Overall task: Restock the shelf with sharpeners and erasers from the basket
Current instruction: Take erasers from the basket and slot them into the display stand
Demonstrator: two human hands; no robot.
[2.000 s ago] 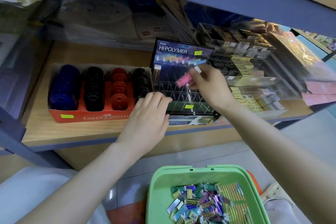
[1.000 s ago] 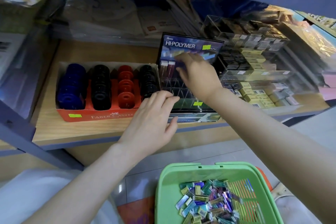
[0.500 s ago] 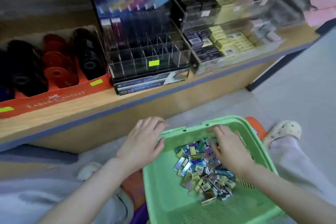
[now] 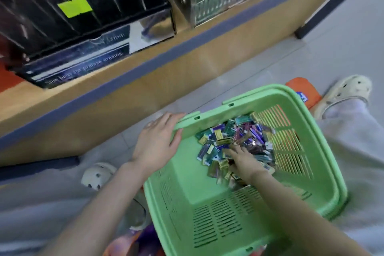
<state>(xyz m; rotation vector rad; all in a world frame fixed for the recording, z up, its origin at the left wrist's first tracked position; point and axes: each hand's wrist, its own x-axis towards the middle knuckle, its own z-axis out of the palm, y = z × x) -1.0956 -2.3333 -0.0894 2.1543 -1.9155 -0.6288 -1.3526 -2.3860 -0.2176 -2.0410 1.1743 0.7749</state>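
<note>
Head view: the green basket (image 4: 270, 94) rim is touched by the left hand (image 4: 158, 141), fingers (image 4: 166, 119) straight, pressed together; the right hand (image 4: 243, 161) is laid among the erasers (image 4: 218, 137), and its fingers' state cannot be told.

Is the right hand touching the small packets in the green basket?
Touching. The head view shows the right hand resting in the packets, its fingers among them.

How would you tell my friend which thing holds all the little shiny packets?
Start at the long wooden shelf with the blue edge, then look down to the floor before it. There sits a light green plastic basket with slotted walls, a left hand on its rim. Nothing else nearby holds a heap of small packets.
</note>
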